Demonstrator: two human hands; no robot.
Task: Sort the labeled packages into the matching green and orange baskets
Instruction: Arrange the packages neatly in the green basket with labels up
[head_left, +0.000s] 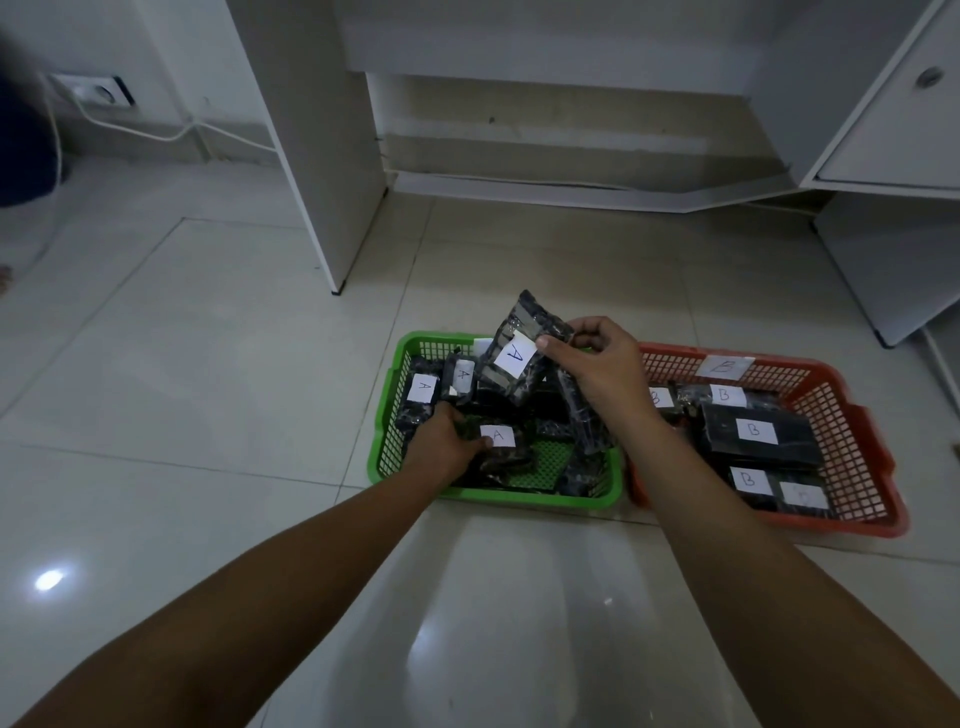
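Two baskets sit side by side, touching, on the tiled floor: green basket (387, 415) to the left, orange basket (852, 415) to the right. The orange basket carries a paper tag "B" (724, 366) on its far wall; a white tag shows at the far wall of the green one, its letter hidden behind the raised package. Green basket contents: dark wrapped packages, visible labels all read "A", e.g. one at the left wall (423, 389). Orange basket contents: dark packages labelled "B", e.g. the large flat one (756, 431); one label near the front edge is too blurred to read. Right hand (597, 369) pinches a raised A package (514, 358) between thumb and curled fingers, held above the green basket's middle, label facing the camera. Left hand (447, 447) is down inside the green basket, fingers closed around another A package (498, 441) lying near the front. No loose packages visible on the floor around the baskets. Judgement: sorting appears close to complete; every legible label matches its basket. Remaining, as far as can be seen: set the raised A package down into the green basket and let go of the one under the left hand. Whether more unsorted packages lie out of view cannot be told.
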